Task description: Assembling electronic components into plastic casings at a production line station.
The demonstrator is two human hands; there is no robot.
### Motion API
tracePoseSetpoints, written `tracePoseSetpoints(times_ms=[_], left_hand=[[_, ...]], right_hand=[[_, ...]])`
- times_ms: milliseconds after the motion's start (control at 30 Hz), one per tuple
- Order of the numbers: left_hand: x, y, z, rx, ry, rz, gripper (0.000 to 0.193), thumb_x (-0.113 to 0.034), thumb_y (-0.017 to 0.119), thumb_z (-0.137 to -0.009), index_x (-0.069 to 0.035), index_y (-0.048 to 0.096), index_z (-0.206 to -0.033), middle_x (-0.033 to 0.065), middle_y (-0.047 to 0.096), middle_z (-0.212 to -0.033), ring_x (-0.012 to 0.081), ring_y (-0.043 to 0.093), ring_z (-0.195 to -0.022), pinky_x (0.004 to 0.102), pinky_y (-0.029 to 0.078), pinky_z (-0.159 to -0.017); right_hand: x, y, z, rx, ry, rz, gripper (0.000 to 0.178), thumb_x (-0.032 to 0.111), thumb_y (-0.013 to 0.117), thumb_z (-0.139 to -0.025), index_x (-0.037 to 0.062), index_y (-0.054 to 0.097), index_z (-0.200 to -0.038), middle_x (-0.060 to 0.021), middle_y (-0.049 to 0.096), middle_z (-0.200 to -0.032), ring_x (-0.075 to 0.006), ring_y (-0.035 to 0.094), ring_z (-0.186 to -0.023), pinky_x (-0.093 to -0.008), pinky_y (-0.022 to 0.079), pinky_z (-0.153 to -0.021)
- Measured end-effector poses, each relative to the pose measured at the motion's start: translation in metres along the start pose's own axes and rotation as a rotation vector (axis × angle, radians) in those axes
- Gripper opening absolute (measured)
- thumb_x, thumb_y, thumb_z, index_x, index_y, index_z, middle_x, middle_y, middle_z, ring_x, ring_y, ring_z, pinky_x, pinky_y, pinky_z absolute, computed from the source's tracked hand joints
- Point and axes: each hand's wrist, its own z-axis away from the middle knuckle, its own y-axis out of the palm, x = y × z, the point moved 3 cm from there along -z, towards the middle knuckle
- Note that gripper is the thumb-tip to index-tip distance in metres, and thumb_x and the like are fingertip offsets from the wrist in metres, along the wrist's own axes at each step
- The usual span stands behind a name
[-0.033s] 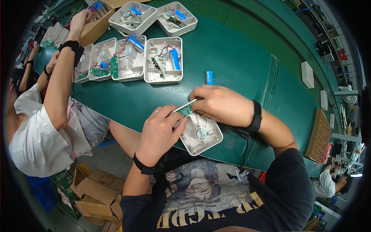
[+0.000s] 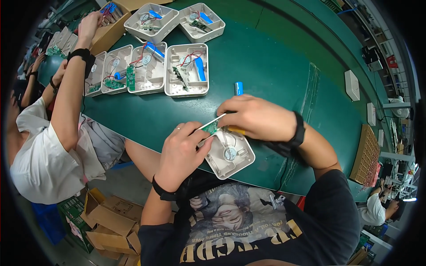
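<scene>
In front of me a white plastic housing (image 2: 242,157) lies tilted at the table's near edge, with a round metallic disc (image 2: 230,154) and thin wires inside. A green circuit board (image 2: 211,128) with a pale edge stands on its side over the housing's far end. My left hand (image 2: 183,146) pinches the board's left end between thumb and fingers. Curled over its other end, my right hand (image 2: 255,117) has its fingertips against the board; a yellow piece (image 2: 236,130) shows beneath, and what the fingers grip is partly hidden. A blue battery (image 2: 239,88) lies just beyond my right hand.
Several open white housings (image 2: 187,91) with boards, wires and blue batteries stand on the green table (image 2: 262,57) at the far left. A co-worker's arm (image 2: 71,102) reaches toward a cardboard box (image 2: 108,33). A brown grid tray (image 2: 364,155) is at the right.
My right hand has shifted slightly, and the yellow piece beneath it now shows more. My left hand and the housing stay nearly in place.
</scene>
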Motion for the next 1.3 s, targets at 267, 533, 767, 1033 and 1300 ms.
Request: tracePoseSetpoints(times_ms=[267, 533, 767, 1033, 1300], left_hand=[[0.004, -0.001, 0.013, -0.108, -0.058, -0.027, 0.009, -0.01, 0.085, -0.084, -0.004, 0.079, -0.086, 0.0099, 0.069, -0.095, 0.0306, 0.069, -0.085, 0.0418, 0.056, -0.073], [0.002, 0.006, 0.022, -0.218, -0.077, -0.071, 0.009, -0.008, 0.084, -0.084, -0.003, 0.077, -0.085, 0.0098, 0.064, -0.089, 0.0311, 0.066, -0.081, 0.0423, 0.055, -0.07], [0.001, 0.009, 0.024, -0.237, -0.089, -0.089, 0.009, -0.008, 0.083, -0.085, -0.003, 0.075, -0.085, 0.0099, 0.062, -0.089, 0.0311, 0.065, -0.081, 0.0432, 0.054, -0.07], [0.003, 0.004, 0.029, -0.256, -0.114, -0.096, 0.01, -0.009, 0.082, -0.085, -0.004, 0.073, -0.084, 0.0107, 0.062, -0.089, 0.0314, 0.066, -0.083, 0.0427, 0.055, -0.072], [0.002, 0.002, 0.03, -0.262, -0.101, -0.084, 0.011, -0.01, 0.082, -0.084, -0.005, 0.074, -0.082, 0.0114, 0.064, -0.09, 0.0321, 0.067, -0.086, 0.0423, 0.056, -0.074]], right_hand=[[-0.045, 0.001, 0.03, -0.084, -0.055, 0.283, 0.026, 0.016, 0.075, -0.093, 0.0092, 0.075, -0.118, -0.0117, 0.067, -0.124, -0.0322, 0.062, -0.125, -0.0461, 0.049, -0.107], [0.002, 0.008, 0.045, -0.294, 0.139, 0.09, 0.034, 0.025, 0.081, -0.09, 0.0079, 0.075, -0.119, -0.0135, 0.064, -0.136, -0.0367, 0.057, -0.133, -0.0484, 0.044, -0.114], [0.039, 0.037, 0.025, -0.24, 0.23, 0.26, 0.044, 0.033, 0.084, -0.088, 0.0028, 0.075, -0.119, -0.0209, 0.054, -0.148, -0.0452, 0.044, -0.146, -0.0572, 0.039, -0.117], [0.045, 0.054, 0.015, -0.204, 0.281, 0.179, 0.048, 0.037, 0.085, -0.087, 0.0033, 0.077, -0.122, -0.0237, 0.047, -0.159, -0.0498, 0.033, -0.154, -0.0608, 0.031, -0.124], [0.048, 0.041, 0.027, -0.168, 0.322, 0.139, 0.048, 0.037, 0.086, -0.085, 0.0071, 0.078, -0.122, -0.0237, 0.048, -0.16, -0.0514, 0.032, -0.156, -0.0649, 0.025, -0.126]])
